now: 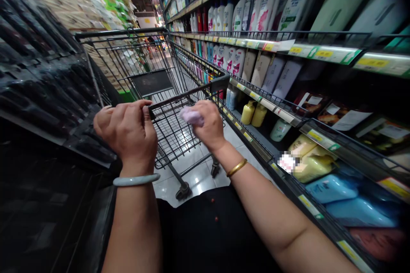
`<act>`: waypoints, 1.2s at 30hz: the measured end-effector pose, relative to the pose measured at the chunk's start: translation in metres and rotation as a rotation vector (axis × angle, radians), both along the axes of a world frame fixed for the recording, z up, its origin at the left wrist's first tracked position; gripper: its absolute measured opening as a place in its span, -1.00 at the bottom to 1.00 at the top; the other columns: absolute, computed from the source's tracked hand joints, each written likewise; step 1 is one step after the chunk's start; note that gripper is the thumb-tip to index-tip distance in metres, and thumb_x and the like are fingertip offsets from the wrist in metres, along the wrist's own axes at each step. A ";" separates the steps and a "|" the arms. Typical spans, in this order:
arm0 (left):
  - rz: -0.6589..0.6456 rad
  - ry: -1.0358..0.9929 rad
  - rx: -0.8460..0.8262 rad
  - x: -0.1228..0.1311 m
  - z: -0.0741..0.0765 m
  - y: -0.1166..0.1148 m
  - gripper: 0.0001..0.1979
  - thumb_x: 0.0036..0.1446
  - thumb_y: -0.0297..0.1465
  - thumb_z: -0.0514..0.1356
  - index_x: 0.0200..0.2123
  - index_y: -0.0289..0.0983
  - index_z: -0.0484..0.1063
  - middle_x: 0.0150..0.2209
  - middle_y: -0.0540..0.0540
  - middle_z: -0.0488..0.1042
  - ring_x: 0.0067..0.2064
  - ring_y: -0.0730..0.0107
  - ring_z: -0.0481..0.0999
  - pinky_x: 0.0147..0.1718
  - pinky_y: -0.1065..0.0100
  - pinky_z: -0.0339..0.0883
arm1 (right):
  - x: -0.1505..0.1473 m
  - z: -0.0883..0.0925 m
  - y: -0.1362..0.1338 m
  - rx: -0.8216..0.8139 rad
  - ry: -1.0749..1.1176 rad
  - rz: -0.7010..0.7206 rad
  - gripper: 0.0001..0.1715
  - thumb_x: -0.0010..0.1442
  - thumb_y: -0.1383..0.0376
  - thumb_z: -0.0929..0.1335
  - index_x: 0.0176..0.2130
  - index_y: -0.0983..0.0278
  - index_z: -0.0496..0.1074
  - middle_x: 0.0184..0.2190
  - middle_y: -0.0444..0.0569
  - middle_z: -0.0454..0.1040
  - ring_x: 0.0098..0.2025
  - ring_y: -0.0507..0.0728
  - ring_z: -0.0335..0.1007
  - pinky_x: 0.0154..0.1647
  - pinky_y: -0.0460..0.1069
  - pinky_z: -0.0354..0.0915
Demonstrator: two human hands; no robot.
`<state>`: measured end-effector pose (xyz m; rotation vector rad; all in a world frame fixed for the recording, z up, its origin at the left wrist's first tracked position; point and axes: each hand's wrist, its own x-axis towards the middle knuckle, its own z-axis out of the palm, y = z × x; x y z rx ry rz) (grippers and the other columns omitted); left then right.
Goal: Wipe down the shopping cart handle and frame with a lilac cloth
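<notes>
A black wire shopping cart (150, 72) stands in the aisle right in front of me, its basket bare as far as I see. My left hand (128, 130) is curled round the left end of the cart's handle bar (179, 96). My right hand (208, 123) rests at the handle's right part, fingers closed on a small crumpled pale lilac wad (191, 116), perhaps tissue or cloth. A pale bangle circles my left wrist, a gold one my right.
Shelves on the right carry white shampoo bottles (256, 8), yellow bottles (253, 114), and blue and yellow refill pouches (333, 187). Dark packaged goods (35, 64) line the left racks. The glossy tiled floor (192, 175) runs ahead between them.
</notes>
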<state>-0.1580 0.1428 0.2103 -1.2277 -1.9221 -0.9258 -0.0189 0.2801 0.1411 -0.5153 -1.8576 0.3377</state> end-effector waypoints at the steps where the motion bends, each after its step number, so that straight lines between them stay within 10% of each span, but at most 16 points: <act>1: -0.003 0.000 0.001 0.000 0.000 0.000 -0.60 0.45 -0.15 -0.05 -0.02 -0.05 0.58 -0.07 -0.15 0.60 0.07 0.03 0.47 0.30 -0.17 0.15 | 0.003 0.001 0.010 -0.074 0.073 -0.063 -0.65 0.15 0.46 0.39 -0.06 0.21 0.52 0.00 0.06 0.46 0.12 0.21 0.36 0.25 0.15 0.36; 5: -0.023 0.015 0.018 0.002 -0.001 0.001 -0.63 0.43 -0.16 -0.03 -0.02 -0.02 0.57 -0.06 -0.14 0.60 0.09 0.02 0.47 0.31 -0.18 0.14 | 0.004 -0.001 0.019 -0.227 0.204 -0.194 -0.66 0.14 0.46 0.38 -0.07 0.24 0.50 -0.01 0.09 0.42 0.10 0.22 0.37 0.25 0.18 0.37; 11: -0.026 0.014 -0.001 0.000 0.000 0.000 -0.57 0.44 -0.15 -0.07 -0.01 -0.12 0.56 -0.08 -0.15 0.58 0.08 0.08 0.49 0.28 -0.16 0.12 | -0.009 -0.006 -0.024 0.019 -0.172 0.045 -0.54 0.12 0.42 0.43 0.02 0.12 0.56 0.12 0.04 0.40 0.12 0.22 0.34 0.15 0.10 0.41; 18: -0.024 0.001 0.012 0.001 0.000 0.003 -0.58 0.42 -0.13 -0.04 -0.01 -0.12 0.58 -0.07 -0.15 0.59 0.09 0.07 0.48 0.29 -0.19 0.13 | 0.007 -0.005 0.014 -0.171 0.056 -0.172 -0.62 0.11 0.43 0.41 -0.04 0.22 0.53 0.05 0.09 0.40 0.14 0.24 0.36 0.26 0.17 0.38; 26: -0.016 -0.005 0.009 0.004 0.001 0.003 -0.60 0.43 -0.14 -0.05 -0.02 -0.07 0.57 -0.08 -0.16 0.59 0.08 0.07 0.48 0.28 -0.17 0.12 | -0.015 -0.013 -0.047 0.010 -0.229 0.012 -0.48 0.22 0.40 0.40 0.14 0.07 0.53 0.30 0.06 0.27 0.21 0.26 0.24 0.27 0.15 0.35; 36: -0.031 -0.022 0.000 0.003 0.001 0.003 -0.60 0.42 -0.13 -0.05 -0.01 -0.04 0.57 -0.05 -0.18 0.58 0.10 0.00 0.44 0.30 -0.21 0.09 | -0.002 -0.013 -0.020 -0.020 -0.321 -0.017 -0.56 0.23 0.38 0.39 0.07 0.05 0.55 0.09 0.03 0.43 0.07 0.20 0.38 0.00 0.03 0.45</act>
